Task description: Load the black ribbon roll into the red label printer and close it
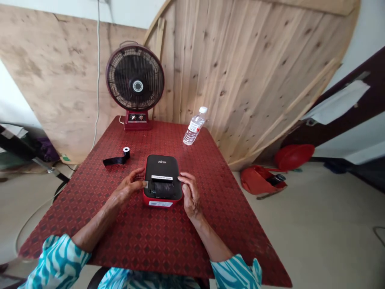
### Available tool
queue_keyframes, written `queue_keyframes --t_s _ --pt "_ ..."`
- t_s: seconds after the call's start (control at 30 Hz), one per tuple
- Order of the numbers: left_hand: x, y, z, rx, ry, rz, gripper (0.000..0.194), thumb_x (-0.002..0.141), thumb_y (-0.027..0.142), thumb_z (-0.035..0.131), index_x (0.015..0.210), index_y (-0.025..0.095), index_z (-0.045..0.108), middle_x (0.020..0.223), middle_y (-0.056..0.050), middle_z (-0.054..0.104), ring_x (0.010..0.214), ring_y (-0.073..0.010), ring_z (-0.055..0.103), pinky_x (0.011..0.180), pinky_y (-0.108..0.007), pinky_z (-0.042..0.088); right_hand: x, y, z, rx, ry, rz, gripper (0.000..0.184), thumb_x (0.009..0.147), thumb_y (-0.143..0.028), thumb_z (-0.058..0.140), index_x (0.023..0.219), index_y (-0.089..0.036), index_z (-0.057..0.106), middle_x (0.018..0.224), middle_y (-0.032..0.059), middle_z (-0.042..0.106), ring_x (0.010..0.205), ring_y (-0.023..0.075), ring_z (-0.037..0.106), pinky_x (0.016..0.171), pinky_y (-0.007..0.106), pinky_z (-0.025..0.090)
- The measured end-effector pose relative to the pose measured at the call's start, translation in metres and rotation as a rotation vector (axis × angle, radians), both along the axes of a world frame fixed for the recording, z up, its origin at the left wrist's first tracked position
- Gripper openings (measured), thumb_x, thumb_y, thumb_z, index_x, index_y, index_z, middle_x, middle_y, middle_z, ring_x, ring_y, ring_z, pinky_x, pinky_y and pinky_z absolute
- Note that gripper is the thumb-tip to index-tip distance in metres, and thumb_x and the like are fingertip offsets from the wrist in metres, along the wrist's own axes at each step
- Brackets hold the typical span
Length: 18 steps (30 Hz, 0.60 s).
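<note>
A small label printer [162,164] with a black top and red body lies on the table, a dark strip of film or paper showing at its front slot. My left hand [131,185] grips the printer's left side, its thumb on a grey tab near the front corner. On the opposite side my right hand [190,194] holds the right edge, fingers bent and thumb against the casing. Left of the printer, beyond my left hand, a roll of black label tape [126,152] stands partly unrolled, its loose end stretched leftward.
A dark red table fan [135,80] stands at the table's back left. Toward the back right is a clear plastic water bottle [194,127]. The patterned red tabletop [222,224] narrows toward wooden boards [240,72]. Red bags [260,180] lie on the floor to the right.
</note>
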<state>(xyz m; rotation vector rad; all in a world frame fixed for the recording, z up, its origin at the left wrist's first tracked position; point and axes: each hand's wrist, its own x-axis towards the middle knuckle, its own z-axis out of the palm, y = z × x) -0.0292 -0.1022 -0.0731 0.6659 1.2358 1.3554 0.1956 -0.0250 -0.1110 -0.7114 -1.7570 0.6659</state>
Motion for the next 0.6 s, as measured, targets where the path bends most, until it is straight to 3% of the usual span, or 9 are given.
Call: queue_keyframes --t_s 0.17,0.4,0.6 --pt "0.0 0.0 0.004 0.006 0.011 -0.02 0.066 0.062 0.03 0.074 0.124 0.018 0.054 0.118 -0.011 0.062 0.102 -0.0273 0.062 0.078 -0.033 0.047 -0.004 0.0 -0.002 -0.161 0.123 -0.038 0.035 0.095 -0.039 0.037 0.122 -0.024 0.053 0.12 0.0088 0.06 0.108 0.021 0.06 0.093 0.041 0.049" --pt "0.002 0.001 0.007 0.006 0.013 -0.015 0.066 0.058 0.029 0.074 0.121 0.017 0.055 0.113 -0.011 0.065 0.1 -0.0276 0.062 0.078 -0.034 0.046 -0.005 0.004 -0.011 -0.278 0.115 -0.078 0.04 0.094 -0.046 0.038 0.118 -0.022 0.057 0.12 0.0089 0.063 0.111 0.0209 0.06 0.096 0.04 0.047" --pt "0.008 -0.001 0.009 -0.025 0.014 0.023 0.067 0.059 0.026 0.07 0.123 0.018 0.054 0.108 -0.009 0.069 0.084 -0.0231 0.066 0.069 -0.03 0.045 -0.011 0.004 -0.014 -0.354 0.116 -0.05 0.041 0.093 -0.049 0.039 0.115 -0.021 0.059 0.117 0.0089 0.065 0.11 0.0209 0.06 0.096 0.039 0.047"
